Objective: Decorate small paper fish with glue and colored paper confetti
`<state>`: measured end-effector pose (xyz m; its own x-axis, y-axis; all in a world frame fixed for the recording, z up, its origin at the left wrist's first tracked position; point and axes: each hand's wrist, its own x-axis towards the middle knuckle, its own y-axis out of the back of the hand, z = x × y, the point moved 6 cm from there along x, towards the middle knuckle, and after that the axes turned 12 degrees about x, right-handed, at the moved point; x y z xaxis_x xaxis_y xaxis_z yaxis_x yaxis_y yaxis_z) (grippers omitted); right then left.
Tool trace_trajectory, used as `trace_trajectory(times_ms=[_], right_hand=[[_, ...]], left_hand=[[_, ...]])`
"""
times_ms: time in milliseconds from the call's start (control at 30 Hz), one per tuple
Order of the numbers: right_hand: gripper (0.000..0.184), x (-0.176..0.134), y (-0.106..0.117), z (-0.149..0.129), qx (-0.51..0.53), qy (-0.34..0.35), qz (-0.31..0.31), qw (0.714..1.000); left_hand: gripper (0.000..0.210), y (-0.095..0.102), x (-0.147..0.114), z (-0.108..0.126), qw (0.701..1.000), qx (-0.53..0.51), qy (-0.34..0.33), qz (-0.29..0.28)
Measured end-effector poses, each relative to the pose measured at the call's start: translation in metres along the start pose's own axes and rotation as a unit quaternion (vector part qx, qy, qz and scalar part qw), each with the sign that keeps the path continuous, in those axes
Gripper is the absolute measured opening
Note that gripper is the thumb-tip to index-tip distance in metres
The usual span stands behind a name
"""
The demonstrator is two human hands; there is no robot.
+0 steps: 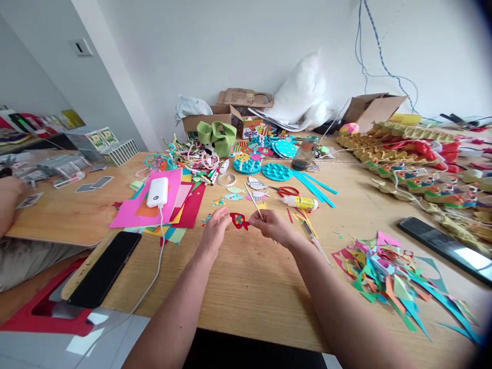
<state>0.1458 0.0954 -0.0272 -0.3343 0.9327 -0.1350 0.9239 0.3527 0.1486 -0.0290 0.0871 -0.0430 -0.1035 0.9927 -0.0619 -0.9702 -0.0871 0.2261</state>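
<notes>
A red paper fish [239,221] with coloured dots on its body is between my two hands, above the wooden table. My left hand [216,229] is at the fish's head end, its fingers curled in and seeming to pinch the edge. By the tail, my right hand [273,226] is closed around a thin pale stick [252,199] that points up and away; its fingertips meet the tail or come very close to it. Small blue and yellow dots [206,219] lie beside my left hand. Beyond are several patterned paper fish [234,197].
Red-handled scissors [288,191] and a yellow glue bottle [302,202] lie beyond my right hand. Paper scraps [388,271] are heaped at right. A power bank [158,192] sits on coloured paper, and a phone [105,269] is at left. Another person's hand [11,197] shows far left.
</notes>
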Motion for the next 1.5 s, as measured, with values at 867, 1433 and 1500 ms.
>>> trace_trajectory(times_ms=[867, 1433, 1500], right_hand=[[0.02, 0.003, -0.012, 0.007, 0.085, -0.016, 0.023, 0.996], [0.013, 0.002, -0.015, 0.006, 0.088, -0.014, 0.001, 0.996], [0.014, 0.003, -0.015, 0.007, 0.089, -0.013, -0.005, 0.996]], left_hand=[[0.026, -0.011, -0.011, 0.006, 0.992, -0.106, 0.043, -0.057], [0.012, -0.014, -0.01, 0.002, 0.995, -0.039, 0.055, -0.067], [0.012, -0.014, -0.011, 0.003, 0.995, -0.037, 0.052, -0.07]])
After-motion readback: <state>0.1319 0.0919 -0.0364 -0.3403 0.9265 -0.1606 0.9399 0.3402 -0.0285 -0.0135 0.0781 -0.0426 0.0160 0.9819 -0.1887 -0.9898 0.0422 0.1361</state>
